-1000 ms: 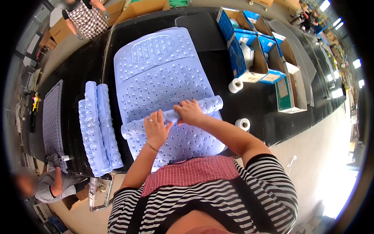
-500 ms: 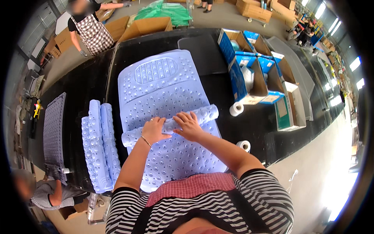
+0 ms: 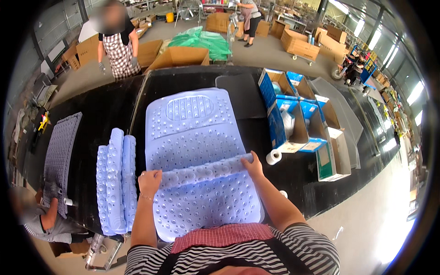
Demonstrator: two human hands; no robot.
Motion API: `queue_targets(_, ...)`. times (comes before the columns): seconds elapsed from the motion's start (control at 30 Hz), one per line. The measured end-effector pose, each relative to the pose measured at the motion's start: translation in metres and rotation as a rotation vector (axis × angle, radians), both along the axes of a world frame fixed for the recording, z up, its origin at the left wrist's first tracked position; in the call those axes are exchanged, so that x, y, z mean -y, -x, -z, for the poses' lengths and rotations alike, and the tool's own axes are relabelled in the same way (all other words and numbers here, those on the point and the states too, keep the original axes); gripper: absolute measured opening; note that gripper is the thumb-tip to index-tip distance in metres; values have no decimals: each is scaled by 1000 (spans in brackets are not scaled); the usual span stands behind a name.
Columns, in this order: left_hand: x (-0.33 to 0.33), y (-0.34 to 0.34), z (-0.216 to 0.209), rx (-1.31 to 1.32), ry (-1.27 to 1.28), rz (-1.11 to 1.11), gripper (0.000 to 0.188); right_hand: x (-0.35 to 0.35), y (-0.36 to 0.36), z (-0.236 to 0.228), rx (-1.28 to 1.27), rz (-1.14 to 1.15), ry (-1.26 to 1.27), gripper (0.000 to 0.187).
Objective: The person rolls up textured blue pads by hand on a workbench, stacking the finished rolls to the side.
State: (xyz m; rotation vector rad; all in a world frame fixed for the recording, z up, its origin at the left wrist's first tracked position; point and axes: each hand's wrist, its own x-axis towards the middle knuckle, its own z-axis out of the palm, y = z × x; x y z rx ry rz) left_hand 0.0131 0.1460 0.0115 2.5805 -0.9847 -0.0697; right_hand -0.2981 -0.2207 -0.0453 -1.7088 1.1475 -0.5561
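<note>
A rolled light-blue bubbled bath mat (image 3: 204,173) lies crosswise over a flat mat (image 3: 195,137) of the same colour. My left hand (image 3: 150,182) is closed round the left end of the roll. At the opposite end, my right hand (image 3: 253,166) grips it with the thumb on top. The flat mat spreads on the black table beneath, its ribbed oval panel at the far end and its near edge against my apron. Several rolled blue mats (image 3: 115,183) lie side by side to the left of it.
Open blue cardboard boxes (image 3: 293,123) stand at the right, with a white roll (image 3: 274,157) beside them and another half hidden by my right arm. A grey mat (image 3: 62,156) lies at far left, where a co-worker's gloved hand (image 3: 52,190) rests. Another person (image 3: 120,50) stands beyond the table.
Both hands have moved apart, from the middle of the roll out to its two ends. The roll lies straighter across the mat. My view has tilted up, showing more of the room.
</note>
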Motion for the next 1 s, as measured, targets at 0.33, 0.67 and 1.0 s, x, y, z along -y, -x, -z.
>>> queue_targets(0.33, -16, 2, 83, -645, 910, -279, 31, 28, 27, 49, 211, -51, -132, 84)
queue_targets(0.67, -47, 16, 97, -577, 1062, -342, 21, -11, 10, 3, 117, -71, -54, 80)
queue_targets(1.0, -44, 27, 100, -269, 1061, -429, 32, -17, 9, 8, 33, -83, -108, 76)
